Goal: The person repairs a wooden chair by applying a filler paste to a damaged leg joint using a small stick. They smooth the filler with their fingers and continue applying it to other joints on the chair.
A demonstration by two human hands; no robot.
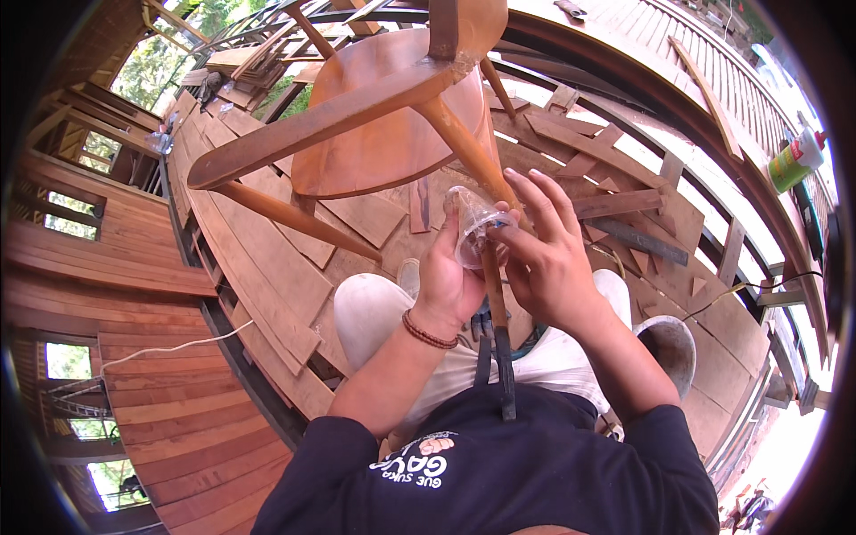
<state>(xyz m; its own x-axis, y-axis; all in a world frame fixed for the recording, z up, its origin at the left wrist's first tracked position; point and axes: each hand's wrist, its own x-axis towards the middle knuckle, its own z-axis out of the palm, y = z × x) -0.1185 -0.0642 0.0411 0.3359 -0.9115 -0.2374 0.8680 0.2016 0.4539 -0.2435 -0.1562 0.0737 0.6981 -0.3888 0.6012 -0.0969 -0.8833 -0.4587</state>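
Clasping one clear cup [467,241], the left hand [446,283] faces the right hand [555,267], its grip on one stick [495,308] unclear.

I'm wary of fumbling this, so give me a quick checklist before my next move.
1. Cup in left hand: ok, held.
2. Stick, upper end at the cup's mouth: ok.
3. Right hand gripping the stick: cannot tell, partly hidden.
4. Cup's contents: cannot tell.
5. Chair arm joint smooth: not ok, rough patch shows.
6. No loose boards near the chair: not ok, several lie about.
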